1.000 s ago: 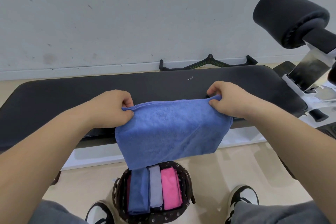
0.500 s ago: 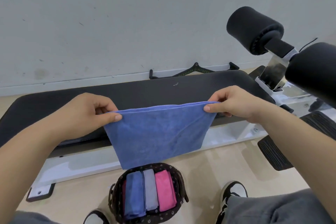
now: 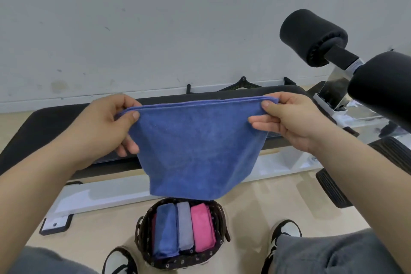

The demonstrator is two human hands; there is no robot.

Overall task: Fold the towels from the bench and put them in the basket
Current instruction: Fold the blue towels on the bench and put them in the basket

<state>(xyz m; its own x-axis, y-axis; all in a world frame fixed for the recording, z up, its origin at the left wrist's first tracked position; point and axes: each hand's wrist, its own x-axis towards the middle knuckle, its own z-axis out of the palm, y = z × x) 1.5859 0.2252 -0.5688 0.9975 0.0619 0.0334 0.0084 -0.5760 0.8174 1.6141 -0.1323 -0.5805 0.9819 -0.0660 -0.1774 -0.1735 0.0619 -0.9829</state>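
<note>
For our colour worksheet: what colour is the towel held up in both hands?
Blue towel, clearest in the head view.

The blue towel (image 3: 195, 151) hangs across the middle and blocks the centre of the black bench (image 3: 44, 127) and the far rim of the basket (image 3: 145, 229). Down in that basket, a red towel (image 3: 153, 229) shows only as a sliver beside the folded blue one (image 3: 165, 231). Both shoes (image 3: 284, 231) are cut by the bottom edge, and the near foam roller (image 3: 382, 87) runs off the right edge.
</note>
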